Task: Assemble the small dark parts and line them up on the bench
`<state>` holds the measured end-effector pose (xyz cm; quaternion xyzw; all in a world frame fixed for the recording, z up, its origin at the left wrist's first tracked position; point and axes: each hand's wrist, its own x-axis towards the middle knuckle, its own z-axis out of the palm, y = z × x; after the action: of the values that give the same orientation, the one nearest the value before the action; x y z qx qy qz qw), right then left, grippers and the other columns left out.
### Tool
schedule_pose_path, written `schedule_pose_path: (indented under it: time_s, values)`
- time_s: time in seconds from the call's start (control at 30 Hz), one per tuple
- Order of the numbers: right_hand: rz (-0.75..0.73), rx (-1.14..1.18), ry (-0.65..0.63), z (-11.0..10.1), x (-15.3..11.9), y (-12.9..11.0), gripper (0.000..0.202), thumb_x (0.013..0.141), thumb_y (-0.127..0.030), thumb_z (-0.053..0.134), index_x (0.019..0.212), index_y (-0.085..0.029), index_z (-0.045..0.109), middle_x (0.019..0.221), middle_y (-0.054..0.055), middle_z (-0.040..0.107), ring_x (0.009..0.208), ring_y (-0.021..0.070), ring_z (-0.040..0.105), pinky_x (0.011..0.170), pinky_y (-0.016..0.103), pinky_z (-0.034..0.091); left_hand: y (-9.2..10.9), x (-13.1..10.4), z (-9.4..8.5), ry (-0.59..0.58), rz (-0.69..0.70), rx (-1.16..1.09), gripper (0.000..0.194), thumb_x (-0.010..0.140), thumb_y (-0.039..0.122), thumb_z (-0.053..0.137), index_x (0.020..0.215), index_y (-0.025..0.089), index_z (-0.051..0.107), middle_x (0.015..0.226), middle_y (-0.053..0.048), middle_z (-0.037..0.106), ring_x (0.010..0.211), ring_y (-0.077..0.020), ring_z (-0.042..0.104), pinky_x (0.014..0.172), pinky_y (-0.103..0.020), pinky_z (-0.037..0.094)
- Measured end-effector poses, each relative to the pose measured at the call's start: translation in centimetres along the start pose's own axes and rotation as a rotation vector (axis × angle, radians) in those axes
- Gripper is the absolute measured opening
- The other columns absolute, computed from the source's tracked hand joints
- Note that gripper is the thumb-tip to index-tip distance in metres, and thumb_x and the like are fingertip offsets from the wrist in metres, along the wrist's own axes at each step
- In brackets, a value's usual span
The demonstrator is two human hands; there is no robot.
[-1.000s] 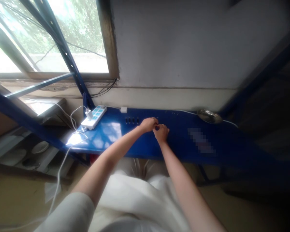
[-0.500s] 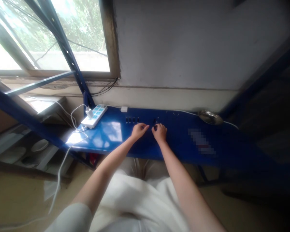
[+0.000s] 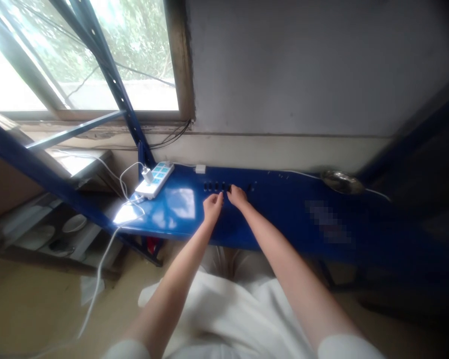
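On the blue tabletop (image 3: 269,219) several small black pieces (image 3: 216,186) stand in a short row; what they are is too small to tell. My right hand (image 3: 238,196) is closed at the right end of this row, its fingertips pinching a small black piece (image 3: 229,189). Just in front of the row is my left hand (image 3: 212,207), thumb and fingers pressed together; whatever they hold, if anything, is hidden. Another black piece (image 3: 249,187) lies to the right of my right hand, with tiny light bits close by.
A white power strip (image 3: 155,180) with a plugged-in charger lies at the table's left end. Behind the row sits a white adapter (image 3: 200,169). A shiny metal object (image 3: 342,182) rests at the back right, beside a white cable. A blue frame post (image 3: 125,94) rises at the left.
My right hand has moved left to the end of the row with its black piece. My left hand has drawn slightly left and nearer. The camera view has shifted left.
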<state>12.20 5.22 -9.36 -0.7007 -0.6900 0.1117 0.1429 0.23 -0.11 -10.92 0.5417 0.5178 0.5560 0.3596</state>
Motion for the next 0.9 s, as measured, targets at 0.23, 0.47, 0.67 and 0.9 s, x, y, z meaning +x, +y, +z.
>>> schedule_pose_path:
  time_s: [0.23, 0.47, 0.67, 0.9]
  values:
    - [0.047, 0.044, -0.034, -0.4, 1.0, -0.4, 0.026, 0.082, -0.023, 0.045, 0.104, -0.016, 0.057, 0.101, 0.013, 0.065, 0.092, 0.0224, 0.061, 0.073, 0.029, 0.044, 0.0, 0.0, 0.0, -0.003, -0.022, 0.041, 0.042, 0.076, 0.054, 0.048, 0.064, 0.015, 0.059, 0.054, 0.001, 0.056, 0.047, -0.0089, 0.052, 0.049, -0.02, 0.041]
    - [0.031, 0.04, -0.074, -0.5, 1.5, -0.3, 0.03, 0.08, -0.022, 0.048, 0.107, -0.012, 0.055, 0.102, 0.015, 0.064, 0.092, 0.0241, 0.061, 0.073, 0.029, 0.044, -0.1, 0.1, 0.0, 0.012, -0.037, 0.026, 0.043, 0.077, 0.055, 0.047, 0.064, 0.015, 0.058, 0.053, 0.001, 0.056, 0.047, -0.0092, 0.052, 0.048, -0.02, 0.041]
    - [0.029, 0.049, -0.067, -0.3, 1.5, 0.0, 0.03, 0.078, -0.022, 0.053, 0.106, -0.011, 0.055, 0.103, 0.016, 0.064, 0.094, 0.0237, 0.061, 0.075, 0.028, 0.044, -0.3, 0.1, 0.1, 0.019, -0.026, -0.003, 0.042, 0.077, 0.054, 0.047, 0.064, 0.015, 0.058, 0.053, 0.001, 0.055, 0.047, -0.0092, 0.052, 0.048, -0.02, 0.042]
    - [-0.005, 0.197, -0.027, -2.0, -0.2, 1.8, 0.024, 0.077, -0.026, 0.056, 0.097, -0.014, 0.061, 0.096, 0.009, 0.067, 0.089, 0.0179, 0.061, 0.075, 0.025, 0.044, -0.1, 0.1, -0.1, 0.01, -0.067, -0.03, 0.039, 0.078, 0.05, 0.047, 0.066, 0.015, 0.058, 0.055, 0.0, 0.056, 0.048, -0.0087, 0.052, 0.048, -0.02, 0.043]
